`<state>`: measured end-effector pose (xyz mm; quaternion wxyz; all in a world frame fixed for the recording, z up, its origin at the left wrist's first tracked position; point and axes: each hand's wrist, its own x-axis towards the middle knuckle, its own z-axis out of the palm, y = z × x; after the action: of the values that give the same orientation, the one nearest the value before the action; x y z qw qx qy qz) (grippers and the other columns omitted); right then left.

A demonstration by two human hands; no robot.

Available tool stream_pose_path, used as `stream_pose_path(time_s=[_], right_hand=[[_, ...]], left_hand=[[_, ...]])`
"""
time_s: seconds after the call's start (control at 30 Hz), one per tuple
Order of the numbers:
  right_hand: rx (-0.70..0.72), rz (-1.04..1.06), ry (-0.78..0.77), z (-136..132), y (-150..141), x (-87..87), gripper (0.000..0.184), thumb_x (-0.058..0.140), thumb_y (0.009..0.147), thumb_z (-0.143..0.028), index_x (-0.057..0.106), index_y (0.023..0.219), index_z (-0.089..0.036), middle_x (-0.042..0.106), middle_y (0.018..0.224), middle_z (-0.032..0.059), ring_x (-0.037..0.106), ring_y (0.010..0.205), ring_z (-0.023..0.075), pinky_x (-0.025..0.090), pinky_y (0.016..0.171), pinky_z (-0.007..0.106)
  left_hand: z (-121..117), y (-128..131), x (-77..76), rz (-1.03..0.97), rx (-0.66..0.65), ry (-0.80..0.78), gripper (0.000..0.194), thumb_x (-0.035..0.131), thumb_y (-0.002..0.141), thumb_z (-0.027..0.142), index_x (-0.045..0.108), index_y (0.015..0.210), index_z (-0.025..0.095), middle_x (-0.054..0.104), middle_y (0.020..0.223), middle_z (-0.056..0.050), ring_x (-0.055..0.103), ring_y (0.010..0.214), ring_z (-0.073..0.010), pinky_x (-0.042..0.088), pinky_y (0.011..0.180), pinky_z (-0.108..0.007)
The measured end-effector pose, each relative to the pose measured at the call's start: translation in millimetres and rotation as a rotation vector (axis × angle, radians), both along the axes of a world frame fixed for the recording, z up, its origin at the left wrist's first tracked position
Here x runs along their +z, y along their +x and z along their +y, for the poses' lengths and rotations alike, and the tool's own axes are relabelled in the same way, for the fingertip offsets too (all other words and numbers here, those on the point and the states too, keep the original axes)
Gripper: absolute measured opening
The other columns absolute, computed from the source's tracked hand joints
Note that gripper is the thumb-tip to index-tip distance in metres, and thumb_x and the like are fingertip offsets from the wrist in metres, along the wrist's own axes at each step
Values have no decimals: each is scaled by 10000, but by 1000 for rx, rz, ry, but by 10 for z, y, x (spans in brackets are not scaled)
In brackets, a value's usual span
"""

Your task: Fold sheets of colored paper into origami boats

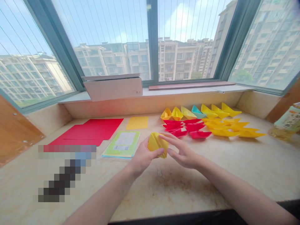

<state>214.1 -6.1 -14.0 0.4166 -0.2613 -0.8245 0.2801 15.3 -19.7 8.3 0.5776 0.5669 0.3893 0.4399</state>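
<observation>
A piece of folded yellow paper (154, 142) is held up above the counter, its layers slightly parted along one side. My left hand (143, 154) grips it from the left, the thumb pressed across its lower front. From the right, my right hand (185, 151) has its fingers against the paper's upper and right edges, spread rather than wrapped round it. To the right behind my hands stand rows of folded paper boats: red boats (200, 135), yellow boats (252, 133) and one teal boat (197, 111).
Red paper sheets (86, 132) lie at the left, with a yellow sheet (137, 122) and a green-covered paper packet (122, 144) nearer the middle. A white box (113, 87) sits on the window sill. At the far right stands a labelled bottle (288, 122). A patch at left is pixelated.
</observation>
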Motion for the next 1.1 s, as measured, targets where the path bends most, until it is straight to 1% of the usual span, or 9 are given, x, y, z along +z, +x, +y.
stream_pose_path(time_s=[0.07,0.17,0.23,0.27,0.33,0.43,0.57,0.83,1.1], right_hand=[[-67,72,-60,10,-8,-6,526,552,956,-280,426,1467,-279,584,1383,105,562,1262,256,466,1054,469],[-180,107,-43,42,-42,-19,336,608,929,-347,638,1245,-236,736,1055,81,693,954,233,566,859,393],[-227,90,33,54,-64,-12,183,607,929,-350,722,993,-222,742,901,61,689,816,213,562,754,347],[-242,80,66,55,-70,-3,178,596,934,-345,721,921,-218,736,868,57,679,786,207,552,724,333],[-263,52,95,47,-73,18,177,580,942,-332,703,901,-212,724,851,54,663,763,198,533,699,318],[-238,-9,60,26,-68,30,172,575,940,-337,671,914,-197,703,814,44,630,720,180,506,664,297],[-194,-18,-32,1,-84,23,247,592,921,-409,621,810,-190,635,683,9,558,622,150,448,570,255],[-104,254,-248,-104,-141,136,262,593,929,-410,609,781,-194,634,696,5,575,616,136,444,552,235],[-117,384,-318,-159,-200,194,248,634,913,-391,620,768,-191,608,665,-17,544,581,107,410,511,202]], left_hand=[[24,-29,-6,160,30,159,368,782,730,265,662,1067,179,695,950,-43,635,853,-200,497,760,-309],[21,-56,-29,404,20,349,124,693,803,272,707,884,180,674,783,-4,593,738,-174,437,679,-273],[0,-58,-41,469,0,424,113,646,845,282,707,852,187,657,730,9,570,693,-161,406,647,-258],[-13,-55,-43,477,1,454,125,634,858,292,705,872,190,657,734,9,566,690,-158,400,641,-254],[-38,-50,-41,491,33,492,167,619,880,333,685,935,190,648,740,7,554,671,-150,391,621,-248],[-66,-49,-35,522,38,498,243,586,909,407,638,990,185,630,740,9,543,639,-140,376,586,-242],[-88,-39,-41,507,-92,471,270,553,932,430,627,988,177,649,787,-7,567,675,-146,395,605,-244],[-133,65,16,271,-112,336,302,533,943,445,593,944,150,571,761,3,502,676,-123,392,595,-221],[-130,92,-19,199,-53,343,307,549,929,448,583,924,144,569,772,-12,505,695,-133,393,603,-225]])
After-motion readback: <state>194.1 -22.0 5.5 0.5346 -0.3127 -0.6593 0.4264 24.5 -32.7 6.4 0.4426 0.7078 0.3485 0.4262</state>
